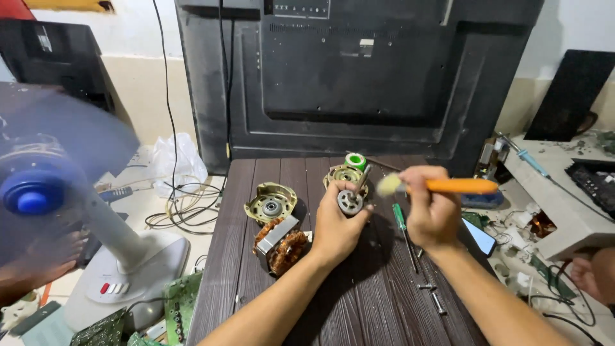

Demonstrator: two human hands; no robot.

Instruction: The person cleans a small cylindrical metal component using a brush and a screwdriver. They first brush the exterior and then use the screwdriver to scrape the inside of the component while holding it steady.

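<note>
A running fan point(38, 186) is noted at the table's nine o'clock. On the dark table point(359, 301), a copper-wound stator point(278, 242) and a motor end cover point(271, 204) lie at ten o'clock of the left hand point(336, 224). That hand is closed around a motor rotor point(350, 201), held upright above mid-table. A second end cover point(344, 173) lies just behind at twelve o'clock. The right hand point(430, 211) is pinched on an orange-handled brush point(442, 186), bristles at the rotor's two o'clock. Brushing of the rotor is judged in hand; bristle contact is required next. A green screwdriver point(401, 224) lies between the hands.
</note>
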